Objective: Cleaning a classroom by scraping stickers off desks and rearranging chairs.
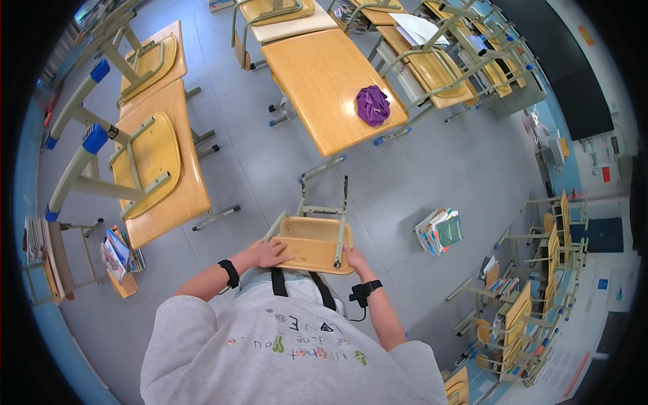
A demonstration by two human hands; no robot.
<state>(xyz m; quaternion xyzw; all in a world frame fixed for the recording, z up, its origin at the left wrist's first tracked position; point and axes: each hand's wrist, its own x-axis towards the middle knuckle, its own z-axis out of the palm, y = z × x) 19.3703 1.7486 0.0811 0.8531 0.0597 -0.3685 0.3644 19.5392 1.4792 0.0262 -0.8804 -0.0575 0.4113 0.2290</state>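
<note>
A school chair with a wooden seat (311,253) and a grey metal frame is held against the front of my body, its legs pointing away from me. My left hand (270,253) lies on the left edge of the wood, fingers spread over its surface. At the right edge my right hand (356,258) grips the wood, its fingers partly hidden. Beyond the chair legs stands a wooden desk (324,76) with a crumpled purple cloth item (373,105) on its near right part.
Desks (172,202) with upturned chairs (157,162) on top stand at the left. A stack of books (439,231) sits on the grey floor to the right, another pile (121,253) at the left. More desks (516,309) line the right side.
</note>
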